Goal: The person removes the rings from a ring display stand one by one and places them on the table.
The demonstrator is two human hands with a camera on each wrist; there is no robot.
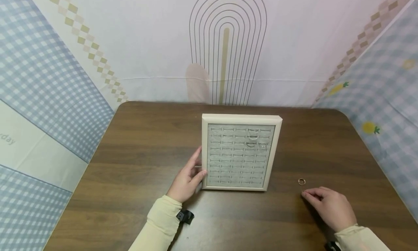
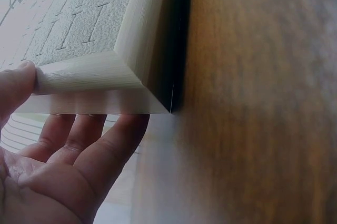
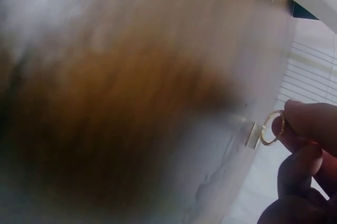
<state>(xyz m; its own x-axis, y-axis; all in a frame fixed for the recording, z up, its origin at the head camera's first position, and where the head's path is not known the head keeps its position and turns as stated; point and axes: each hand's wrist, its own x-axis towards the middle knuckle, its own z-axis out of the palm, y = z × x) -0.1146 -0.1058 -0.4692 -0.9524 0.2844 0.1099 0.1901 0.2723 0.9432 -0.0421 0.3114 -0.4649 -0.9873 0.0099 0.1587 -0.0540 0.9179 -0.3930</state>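
Observation:
A ring display board (image 1: pixel 240 156) with a pale cream frame and grey slotted padding stands propped up on the table. My left hand (image 1: pixel 184 182) grips its left edge; in the left wrist view the thumb (image 2: pixel 16 87) lies on the front of the frame, with the other fingers along its side and back. Several rings (image 1: pixel 252 134) sit in slots at the upper right of the padding. To the right of the board, my right hand (image 1: pixel 331 207) pinches a thin gold ring (image 3: pixel 272 128) at its fingertips. Another ring (image 1: pixel 302 181) lies on the table just beyond them.
The brown wooden table (image 1: pixel 147 134) has rounded far corners. A white cloth with arch lines (image 1: pixel 156 44) hangs behind it, and blue checked cloth (image 1: pixel 62 58) lines the sides. A black wrist strap (image 1: pixel 185 217) is on the left sleeve.

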